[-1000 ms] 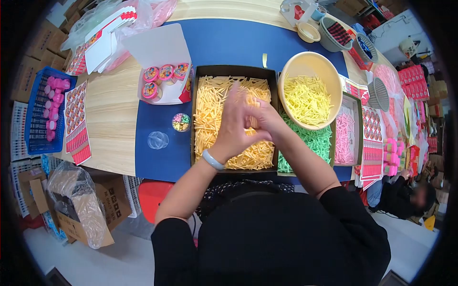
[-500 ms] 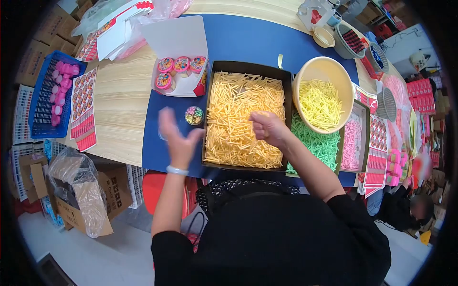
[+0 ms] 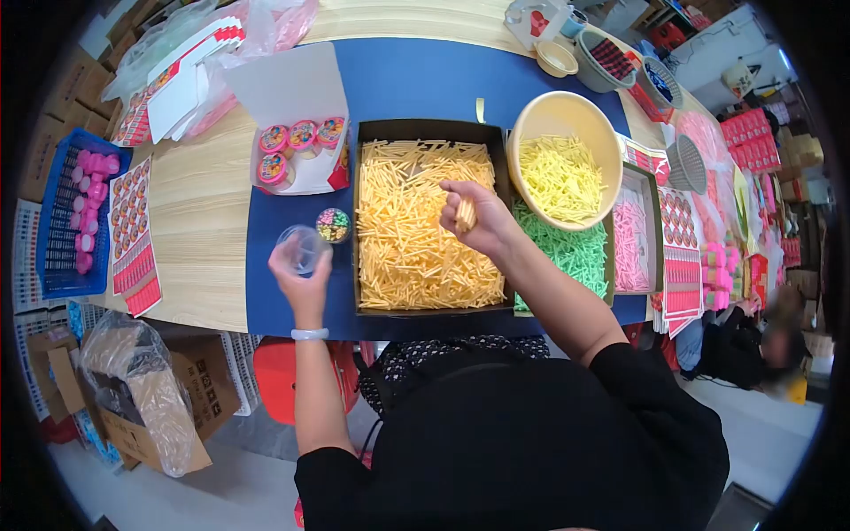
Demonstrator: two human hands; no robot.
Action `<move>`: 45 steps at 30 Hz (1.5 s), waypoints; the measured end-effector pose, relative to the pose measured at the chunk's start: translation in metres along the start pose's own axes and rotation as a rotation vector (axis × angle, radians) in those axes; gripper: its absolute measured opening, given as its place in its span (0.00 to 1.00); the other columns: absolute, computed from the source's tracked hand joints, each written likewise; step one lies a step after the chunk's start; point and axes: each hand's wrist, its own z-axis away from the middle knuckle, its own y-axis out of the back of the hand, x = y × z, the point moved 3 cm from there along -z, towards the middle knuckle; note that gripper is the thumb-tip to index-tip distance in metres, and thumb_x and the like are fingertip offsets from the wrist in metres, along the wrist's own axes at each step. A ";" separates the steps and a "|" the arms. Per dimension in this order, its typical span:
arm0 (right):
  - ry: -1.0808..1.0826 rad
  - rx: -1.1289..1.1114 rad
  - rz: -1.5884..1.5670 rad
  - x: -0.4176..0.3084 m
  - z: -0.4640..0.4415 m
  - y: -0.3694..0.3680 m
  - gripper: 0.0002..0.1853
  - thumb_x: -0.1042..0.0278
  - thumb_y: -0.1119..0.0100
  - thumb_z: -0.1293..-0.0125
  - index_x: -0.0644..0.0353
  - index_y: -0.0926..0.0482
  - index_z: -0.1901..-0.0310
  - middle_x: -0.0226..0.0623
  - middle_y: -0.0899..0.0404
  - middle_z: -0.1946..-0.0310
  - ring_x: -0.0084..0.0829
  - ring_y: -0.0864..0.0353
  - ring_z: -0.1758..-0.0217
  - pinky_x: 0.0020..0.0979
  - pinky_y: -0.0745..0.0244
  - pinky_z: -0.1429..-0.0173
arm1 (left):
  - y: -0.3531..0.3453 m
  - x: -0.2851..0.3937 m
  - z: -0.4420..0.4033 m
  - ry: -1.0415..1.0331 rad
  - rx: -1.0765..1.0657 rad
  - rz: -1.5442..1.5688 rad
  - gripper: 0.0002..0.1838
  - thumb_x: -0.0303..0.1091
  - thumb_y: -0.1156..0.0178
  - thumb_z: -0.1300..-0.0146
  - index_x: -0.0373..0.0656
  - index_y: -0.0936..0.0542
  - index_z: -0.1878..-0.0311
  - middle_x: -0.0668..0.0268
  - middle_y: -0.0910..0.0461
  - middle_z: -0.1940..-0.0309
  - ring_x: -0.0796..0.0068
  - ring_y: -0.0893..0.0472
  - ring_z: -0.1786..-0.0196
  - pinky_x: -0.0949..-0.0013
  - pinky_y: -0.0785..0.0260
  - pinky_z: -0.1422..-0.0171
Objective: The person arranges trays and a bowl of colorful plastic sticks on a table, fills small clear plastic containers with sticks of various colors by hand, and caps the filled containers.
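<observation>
My left hand is closed around a clear round plastic jar, held over the blue mat on the left side. Just above and right of it stands a small jar filled with multicoloured sticks. A bundle of short orange-yellow sticks is gripped in my right hand, their ends facing left. That hand is above a black-sided box spread with loose sticks of the same colour. What the sticks are made of, I cannot tell.
An open white carton holds several pink-lidded jars. At right are a cream basin of yellow sticks, green sticks and pink sticks. A blue basket with pink items and sticker sheets lie left. Another person is at far right.
My left hand was open and blurred over the mat; now it holds the clear jar. My right hand has turned, showing the bundle of sticks. The whole view has shifted slightly.
</observation>
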 end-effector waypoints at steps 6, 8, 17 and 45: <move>0.230 -0.071 -0.120 -0.022 0.026 -0.035 0.06 0.70 0.52 0.42 0.62 0.28 0.65 0.32 0.25 0.81 0.35 0.22 0.61 0.29 0.29 0.56 | -0.074 0.122 0.015 -0.292 -0.287 0.022 0.35 0.28 0.32 0.62 0.39 0.36 0.47 0.58 0.30 0.57 0.63 0.27 0.56 0.67 0.34 0.51; 0.292 -0.136 -0.129 -0.032 0.034 -0.044 0.07 0.68 0.52 0.41 0.62 0.28 0.64 0.33 0.24 0.80 0.38 0.22 0.56 0.31 0.30 0.52 | -0.089 0.139 0.016 -0.334 -0.279 0.025 0.34 0.28 0.33 0.62 0.39 0.36 0.48 0.58 0.30 0.57 0.62 0.27 0.57 0.67 0.34 0.52; 0.623 -0.206 -0.037 -0.059 0.059 -0.050 0.08 0.69 0.54 0.38 0.65 0.30 0.63 0.36 0.28 0.85 0.28 0.24 0.73 0.25 0.27 0.57 | -0.107 0.201 0.012 -0.547 -0.270 -0.010 0.32 0.27 0.33 0.63 0.39 0.34 0.50 0.59 0.30 0.59 0.62 0.28 0.59 0.68 0.33 0.54; 0.648 -0.342 0.158 -0.079 0.090 -0.034 0.21 0.63 0.53 0.36 0.65 0.35 0.44 0.43 0.35 0.51 0.30 0.33 0.48 0.31 0.36 0.43 | -0.132 0.230 0.015 -0.635 -0.299 -0.124 0.35 0.36 0.31 0.62 0.40 0.35 0.49 0.61 0.31 0.57 0.63 0.31 0.54 0.65 0.38 0.49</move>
